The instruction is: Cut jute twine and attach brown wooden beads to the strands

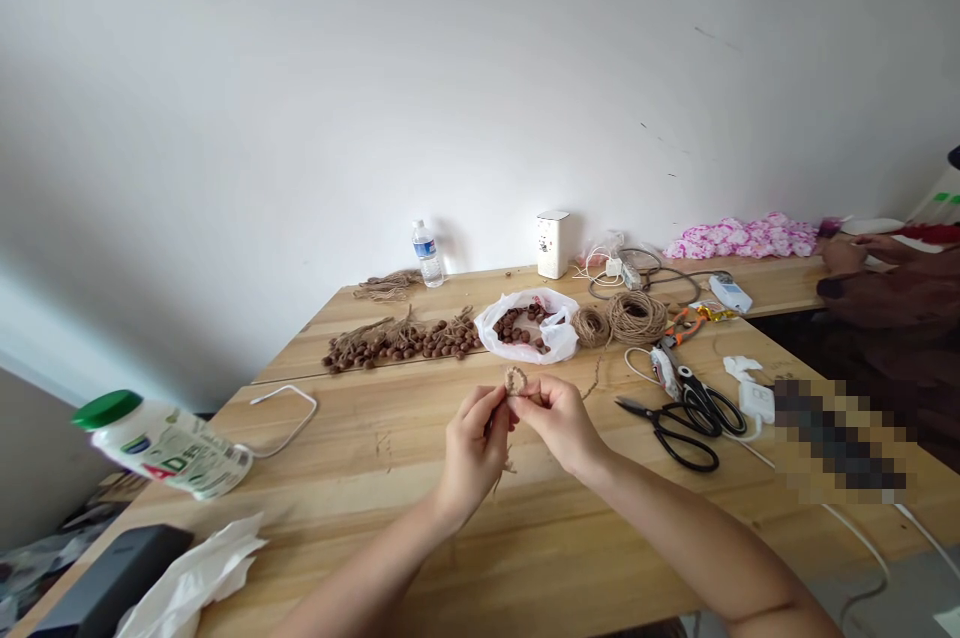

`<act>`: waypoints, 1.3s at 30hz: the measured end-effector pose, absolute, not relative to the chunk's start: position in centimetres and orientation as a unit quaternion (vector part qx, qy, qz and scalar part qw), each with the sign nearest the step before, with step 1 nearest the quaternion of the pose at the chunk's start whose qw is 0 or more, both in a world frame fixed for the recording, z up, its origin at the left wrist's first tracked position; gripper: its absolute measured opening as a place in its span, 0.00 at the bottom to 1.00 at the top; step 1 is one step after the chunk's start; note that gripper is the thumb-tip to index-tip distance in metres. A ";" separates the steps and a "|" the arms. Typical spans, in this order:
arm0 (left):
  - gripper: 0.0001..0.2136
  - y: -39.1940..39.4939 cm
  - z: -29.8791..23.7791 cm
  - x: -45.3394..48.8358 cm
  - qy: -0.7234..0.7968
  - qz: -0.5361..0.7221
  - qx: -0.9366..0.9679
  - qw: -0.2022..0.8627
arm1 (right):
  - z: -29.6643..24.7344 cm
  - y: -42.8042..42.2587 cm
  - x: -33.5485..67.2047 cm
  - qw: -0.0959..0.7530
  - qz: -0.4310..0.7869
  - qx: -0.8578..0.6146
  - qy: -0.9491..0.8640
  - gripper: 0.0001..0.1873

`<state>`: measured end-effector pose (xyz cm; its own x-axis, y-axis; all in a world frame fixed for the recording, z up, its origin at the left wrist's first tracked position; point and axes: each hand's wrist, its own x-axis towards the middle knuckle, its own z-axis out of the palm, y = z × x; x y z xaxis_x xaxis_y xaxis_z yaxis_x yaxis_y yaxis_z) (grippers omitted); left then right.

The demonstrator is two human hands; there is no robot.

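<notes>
My left hand (472, 443) and my right hand (559, 420) meet above the wooden table (420, 508), both pinched on a small loop of brown jute twine (515, 379). Twine ends hang below my left hand. A strand runs from my right hand toward the twine coils (636, 316) farther back. Behind my hands lies a white plastic bag of brown beads (527, 325). To its left, a row of beaded twine tassels (401, 339) stretches across the table.
Black scissors (686, 418), pliers (686, 326) and a glue gun (666, 370) lie at right. A white bottle (169, 448), tissue (196, 573) and dark box (112, 578) sit at left. A water bottle (427, 254) and white canister (553, 243) stand by the wall. Another person's arm (885, 278) rests far right.
</notes>
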<state>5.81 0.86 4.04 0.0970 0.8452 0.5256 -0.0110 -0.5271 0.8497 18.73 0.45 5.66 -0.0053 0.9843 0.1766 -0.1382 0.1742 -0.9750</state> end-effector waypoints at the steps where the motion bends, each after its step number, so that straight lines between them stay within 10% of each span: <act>1: 0.08 0.9 4.0 5.8 0.316 0.585 0.630 0.402 | 5.6 0.5 18.7 0.575 0.515 -0.391 -0.502 0.10; 12: 0.12 1.4 4.4 5.9 0.219 0.553 0.442 0.672 | 6.9 1.5 20.5 0.469 0.603 -0.253 -0.594 0.15; 30: 0.12 1.4 5.1 5.4 0.275 0.517 0.522 0.620 | 6.2 0.2 20.1 0.493 0.350 -0.441 -0.664 0.11; 39: 0.16 1.5 5.5 4.7 0.179 0.397 0.433 0.789 | 7.0 0.7 20.9 0.464 0.497 -0.353 -0.643 0.13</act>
<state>4.72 1.54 5.52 0.6205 0.7818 0.0618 -0.4722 0.3096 0.8253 20.93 0.67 6.99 -0.3211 0.9145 0.2460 -0.0069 0.2575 -0.9663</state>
